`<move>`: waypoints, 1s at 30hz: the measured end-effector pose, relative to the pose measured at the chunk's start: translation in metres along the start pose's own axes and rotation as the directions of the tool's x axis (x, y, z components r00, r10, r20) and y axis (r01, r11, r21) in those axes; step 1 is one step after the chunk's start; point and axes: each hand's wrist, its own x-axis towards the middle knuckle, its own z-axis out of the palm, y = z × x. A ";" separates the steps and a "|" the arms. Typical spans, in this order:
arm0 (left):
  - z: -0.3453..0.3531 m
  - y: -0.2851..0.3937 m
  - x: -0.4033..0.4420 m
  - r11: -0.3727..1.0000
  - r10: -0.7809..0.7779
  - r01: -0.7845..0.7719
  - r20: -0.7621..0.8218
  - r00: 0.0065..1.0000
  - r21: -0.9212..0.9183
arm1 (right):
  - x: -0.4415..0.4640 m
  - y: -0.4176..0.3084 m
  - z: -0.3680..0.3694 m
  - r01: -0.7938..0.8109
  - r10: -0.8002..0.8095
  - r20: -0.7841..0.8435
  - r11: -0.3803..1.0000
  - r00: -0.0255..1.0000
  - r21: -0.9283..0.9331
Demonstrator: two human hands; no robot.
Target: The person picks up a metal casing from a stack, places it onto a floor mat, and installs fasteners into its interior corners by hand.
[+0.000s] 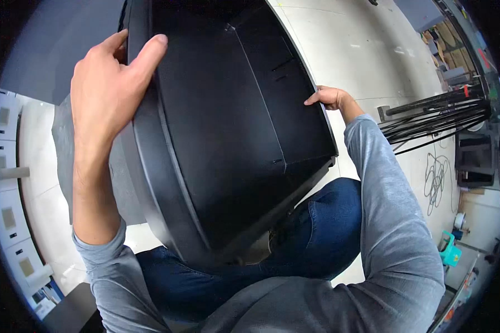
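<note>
Grey cloth shirt (272, 305) nearest, your left hand (103, 86) and right hand (330, 97) grip opposite edges of a black boxy case (211, 111). Steadying seems underway; shift it evenly.

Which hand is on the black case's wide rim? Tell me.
The left hand, on the wide rim; the right hand holds the black case's thin opposite edge.

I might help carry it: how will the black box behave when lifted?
The black box is probably stiff: it shows no sag. It may be awkward to steer, being so broad. Smooth-looking inside, it might be somewhat slippery there.
</note>
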 end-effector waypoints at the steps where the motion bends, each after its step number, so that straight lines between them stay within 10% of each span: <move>1: 0.002 0.003 0.000 0.997 0.039 -0.040 -0.023 0.999 -0.062 | 0.002 0.001 -0.002 -0.012 0.012 0.004 1.000 1.000 0.001; 7: 0.026 0.012 0.007 0.845 0.363 -0.384 -0.129 0.923 -0.371 | 0.001 0.013 -0.010 0.014 -0.018 0.044 0.996 0.999 0.093; 18: 0.041 0.061 0.029 0.830 0.366 -0.376 -0.107 0.924 -0.412 | 0.025 0.026 -0.013 0.223 -0.324 -0.437 0.937 0.839 -0.268; 30: 0.034 0.072 0.027 0.861 0.380 -0.383 -0.078 0.922 -0.336 | 0.029 -0.033 -0.036 -0.084 0.003 -0.340 0.970 0.940 -0.226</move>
